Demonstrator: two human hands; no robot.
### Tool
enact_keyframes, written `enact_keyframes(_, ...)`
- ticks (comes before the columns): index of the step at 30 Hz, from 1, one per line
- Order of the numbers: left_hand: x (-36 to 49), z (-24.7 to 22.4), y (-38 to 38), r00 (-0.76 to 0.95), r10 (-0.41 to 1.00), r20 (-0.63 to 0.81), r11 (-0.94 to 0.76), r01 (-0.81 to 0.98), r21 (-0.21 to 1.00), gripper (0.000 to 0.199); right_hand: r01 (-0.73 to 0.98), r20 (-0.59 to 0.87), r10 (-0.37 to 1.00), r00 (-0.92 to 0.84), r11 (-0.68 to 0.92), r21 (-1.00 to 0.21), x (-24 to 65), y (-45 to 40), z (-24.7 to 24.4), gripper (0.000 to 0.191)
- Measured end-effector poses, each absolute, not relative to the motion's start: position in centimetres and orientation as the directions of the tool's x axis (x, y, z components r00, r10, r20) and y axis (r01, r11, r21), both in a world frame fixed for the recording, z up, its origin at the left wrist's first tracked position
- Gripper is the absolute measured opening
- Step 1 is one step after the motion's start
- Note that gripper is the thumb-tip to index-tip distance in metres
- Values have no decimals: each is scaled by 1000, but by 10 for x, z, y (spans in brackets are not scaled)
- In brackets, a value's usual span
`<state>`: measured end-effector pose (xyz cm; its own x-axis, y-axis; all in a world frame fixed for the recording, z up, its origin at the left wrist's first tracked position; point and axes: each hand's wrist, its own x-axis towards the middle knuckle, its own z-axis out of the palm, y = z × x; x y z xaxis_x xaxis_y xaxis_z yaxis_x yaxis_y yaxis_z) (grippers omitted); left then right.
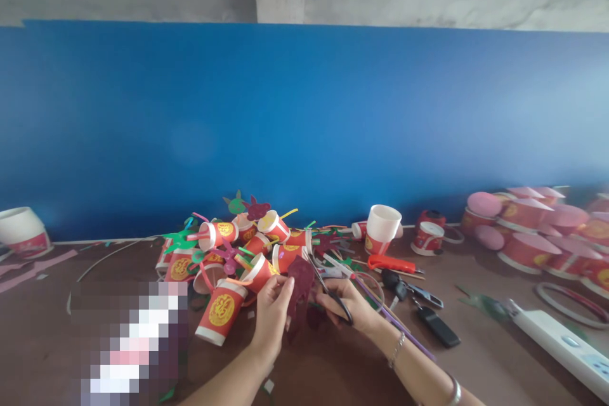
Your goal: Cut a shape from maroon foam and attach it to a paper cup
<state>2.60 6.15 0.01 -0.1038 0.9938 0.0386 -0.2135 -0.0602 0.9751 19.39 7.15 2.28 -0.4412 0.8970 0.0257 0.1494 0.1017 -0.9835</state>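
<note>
My left hand [273, 307] is closed on a dark maroon paper piece [301, 282], gripping its left edge between thumb and fingers. In my right hand [349, 303] is a pair of scissors [339, 304], its black handle round my fingers and its blades pointing up and left beside the paper. Whether the blades touch the paper, I cannot tell. Just left of my hands lies a heap of red and white paper cups [222, 311] with gold prints and coloured straws. A green paper cutout [181, 240] and a maroon paper cutout [257, 207] sit among them.
An upright white-and-red cup [383, 228] stands behind my right hand. Right of it lie an orange-red cutter [392, 264], keys with a black fob [436, 325] and a white power strip [556, 339]. Pink-topped cups [528, 257] are piled far right. A blue wall panel [304, 120] backs the table.
</note>
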Motion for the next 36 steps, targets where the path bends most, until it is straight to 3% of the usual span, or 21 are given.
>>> enact_keyframes(18,28,5,61,-153,988,-38,-1,-250,968,42,262,-2,919,-395,110,-959,199,73,34,34)
enact_keyframes(25,30,5,59,-55,997,-61,50,-189,981,39,22,68,976,-206,75,-997,196,75,20,37)
enact_keyframes(33,31,7,58,-17,998,-63,60,-155,986,39,-49,105,972,-211,97,-994,199,75,20,35)
enact_keyframes(36,31,7,57,3,998,-66,65,-268,961,40,-79,87,972,-219,71,-994,197,75,22,33)
